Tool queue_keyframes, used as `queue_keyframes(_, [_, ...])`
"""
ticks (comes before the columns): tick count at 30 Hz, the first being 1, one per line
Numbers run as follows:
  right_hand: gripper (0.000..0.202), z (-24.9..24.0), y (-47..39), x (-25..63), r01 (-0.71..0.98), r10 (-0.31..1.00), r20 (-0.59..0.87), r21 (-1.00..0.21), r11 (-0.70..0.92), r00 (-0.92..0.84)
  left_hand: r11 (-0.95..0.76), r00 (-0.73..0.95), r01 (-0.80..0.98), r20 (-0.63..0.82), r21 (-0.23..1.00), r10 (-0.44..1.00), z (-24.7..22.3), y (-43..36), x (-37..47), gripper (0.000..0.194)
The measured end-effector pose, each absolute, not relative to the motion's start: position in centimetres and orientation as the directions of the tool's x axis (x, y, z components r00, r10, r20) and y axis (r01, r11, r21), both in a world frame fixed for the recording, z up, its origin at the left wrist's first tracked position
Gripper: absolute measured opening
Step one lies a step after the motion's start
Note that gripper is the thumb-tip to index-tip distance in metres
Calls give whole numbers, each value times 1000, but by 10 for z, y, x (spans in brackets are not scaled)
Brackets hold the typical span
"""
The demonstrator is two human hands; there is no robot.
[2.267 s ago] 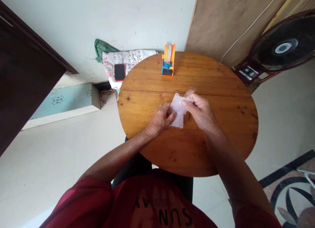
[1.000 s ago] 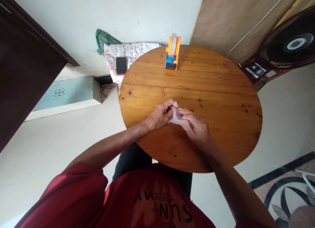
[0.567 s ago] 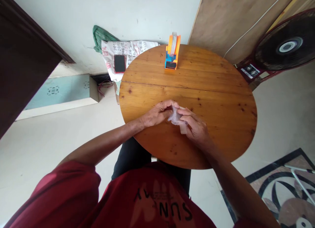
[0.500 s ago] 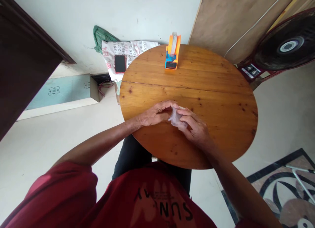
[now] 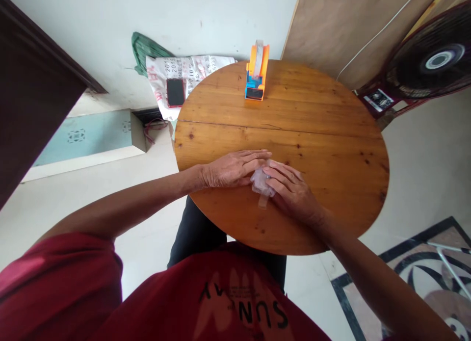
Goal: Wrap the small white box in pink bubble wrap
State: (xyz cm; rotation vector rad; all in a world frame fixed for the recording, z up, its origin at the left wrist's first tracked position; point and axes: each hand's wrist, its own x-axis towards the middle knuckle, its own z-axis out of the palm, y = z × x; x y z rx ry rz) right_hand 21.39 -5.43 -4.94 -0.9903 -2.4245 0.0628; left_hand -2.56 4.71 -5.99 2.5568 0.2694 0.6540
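Note:
A small bundle wrapped in translucent plastic (image 5: 259,183) sits on the wooden table between my hands, near its front. A short clear strip that looks like tape (image 5: 263,202) sticks out from the bundle's near side. My left hand (image 5: 237,168) presses on the bundle's left and far side, fingers close together and fairly straight, thumb low against it. From the right, my right hand (image 5: 290,186) curls its fingers over the top and right side of the bundle. What is inside the wrapping cannot be made out.
An orange and blue tape dispenser (image 5: 255,73) stands at the far side of the round table (image 5: 331,149). Left of it, a phone (image 5: 175,92) lies on a printed white sack (image 5: 156,71) beyond the table edge. A fan (image 5: 434,61) stands at the right.
My left fingers have straightened and moved over the far side of the bundle. My right hand has shifted slightly. The clear strip now shows on the near side.

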Motion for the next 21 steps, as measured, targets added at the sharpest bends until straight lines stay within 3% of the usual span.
queue_keyframes(3, [31, -51, -52, 215, 635, 660, 452, -231, 737, -600, -867, 858, 81, 408, 492, 312, -66, 48, -24, 40])
queue_keyframes(7, [31, -55, -48, 214, 622, 644, 497, -238, 746, -582, -808, 832, 73, 410, 585, 372, -68, 47, -21, 44])
queue_keyframes(11, [31, -48, -44, 211, 609, 724, 525, -414, 676, -447, -616, 756, 77, 357, 784, 549, -60, 43, -13, 46])
queue_keyframes(15, [40, -28, -33, 215, 537, 887, 335, -708, 459, -317, -126, 703, 36, 64, 991, 709, -42, 40, -3, 33])
queue_keyframes(18, [66, -21, -19, 221, 433, 940, 173, -853, 292, -292, 185, 694, 79, -188, 979, 695, -29, 47, 5, 31])
queue_keyframes(21, [83, -27, -3, 224, 314, 964, 74, -937, 155, -254, 308, 655, 157, -332, 938, 679, -22, 57, 13, 30])
